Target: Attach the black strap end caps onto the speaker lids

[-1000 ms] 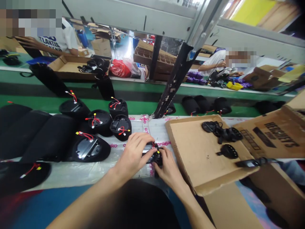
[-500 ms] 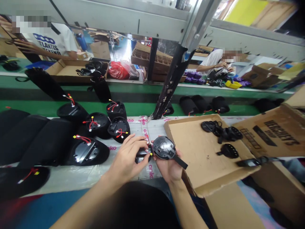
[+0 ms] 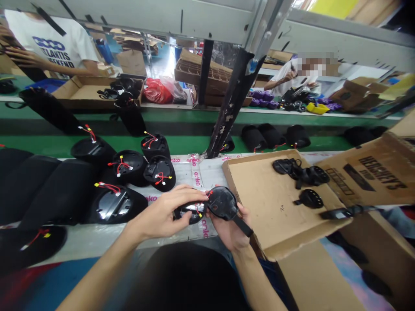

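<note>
My right hand point(image 3: 229, 230) is shut under a round black plastic end cap point(image 3: 222, 202), whose flat black strap point(image 3: 242, 225) runs down to the right. My left hand point(image 3: 161, 214) grips a black cylindrical housing point(image 3: 188, 212) lying on its side, and its fingers reach towards the cap. Red and yellow wires point(image 3: 196, 209) run from the housing towards the cap. Where the wires end is hidden. Several similar black housings with wire leads point(image 3: 128, 168) stand just beyond my left hand.
A cardboard tray point(image 3: 259, 181) holding several black parts point(image 3: 300, 175) lies to the right, with a printed carton flap point(image 3: 366, 172) beyond it. A green conveyor point(image 3: 97, 144) and a dark steel post point(image 3: 230, 103) lie ahead. Two co-workers point(image 3: 48, 47) point(image 3: 292, 77) work across the line.
The round cap has come up from between my hands into my right hand and tilted. My left hand has moved slightly left, and the whole view has shifted a little.
</note>
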`<state>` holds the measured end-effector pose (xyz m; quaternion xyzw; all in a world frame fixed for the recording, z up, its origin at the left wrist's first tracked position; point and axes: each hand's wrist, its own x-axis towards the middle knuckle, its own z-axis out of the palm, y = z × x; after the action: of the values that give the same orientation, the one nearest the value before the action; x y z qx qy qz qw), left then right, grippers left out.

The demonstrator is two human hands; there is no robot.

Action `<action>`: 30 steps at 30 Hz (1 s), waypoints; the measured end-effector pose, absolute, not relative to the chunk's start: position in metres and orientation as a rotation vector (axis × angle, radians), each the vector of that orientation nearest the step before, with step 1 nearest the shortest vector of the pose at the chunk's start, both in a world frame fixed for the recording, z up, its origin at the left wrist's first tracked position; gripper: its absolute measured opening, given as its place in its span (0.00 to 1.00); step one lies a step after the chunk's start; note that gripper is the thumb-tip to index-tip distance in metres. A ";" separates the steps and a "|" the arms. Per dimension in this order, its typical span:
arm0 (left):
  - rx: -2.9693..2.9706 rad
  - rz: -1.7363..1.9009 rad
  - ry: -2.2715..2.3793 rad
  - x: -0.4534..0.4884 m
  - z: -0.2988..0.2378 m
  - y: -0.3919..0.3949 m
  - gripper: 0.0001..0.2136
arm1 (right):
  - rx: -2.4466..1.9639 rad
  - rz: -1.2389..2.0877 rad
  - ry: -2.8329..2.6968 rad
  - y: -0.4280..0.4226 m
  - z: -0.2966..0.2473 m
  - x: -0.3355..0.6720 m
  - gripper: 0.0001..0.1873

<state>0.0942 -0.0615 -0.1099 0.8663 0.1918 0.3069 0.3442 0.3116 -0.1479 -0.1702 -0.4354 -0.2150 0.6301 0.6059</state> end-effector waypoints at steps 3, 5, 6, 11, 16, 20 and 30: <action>2.237 0.874 0.500 0.098 -0.114 -0.060 0.18 | -0.992 1.467 -0.488 -0.144 -0.168 0.310 0.38; 2.193 1.062 0.577 0.106 -0.119 -0.064 0.10 | -0.976 1.467 -0.480 -0.142 -0.168 0.309 0.39; 2.162 1.147 0.647 0.111 -0.122 -0.067 0.06 | -0.969 1.462 -0.484 -0.141 -0.167 0.309 0.39; 2.197 1.229 0.797 0.123 -0.126 -0.078 0.04 | -0.887 1.474 -0.440 -0.141 -0.160 0.310 0.39; 2.276 1.254 0.531 0.122 -0.131 -0.072 0.13 | -0.783 1.455 -0.427 -0.145 -0.157 0.309 0.37; 2.243 1.311 0.553 0.125 -0.135 -0.071 0.09 | -0.820 1.360 -0.618 -0.140 -0.157 0.313 0.41; 2.168 1.266 0.621 0.125 -0.135 -0.075 0.07 | -0.821 1.196 -1.170 -0.126 -0.139 0.342 0.37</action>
<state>0.1254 -0.0755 -0.1346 0.8063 0.2309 0.4706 0.2740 0.3420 -0.1257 -0.1389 -0.3538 -0.5040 0.5152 0.5961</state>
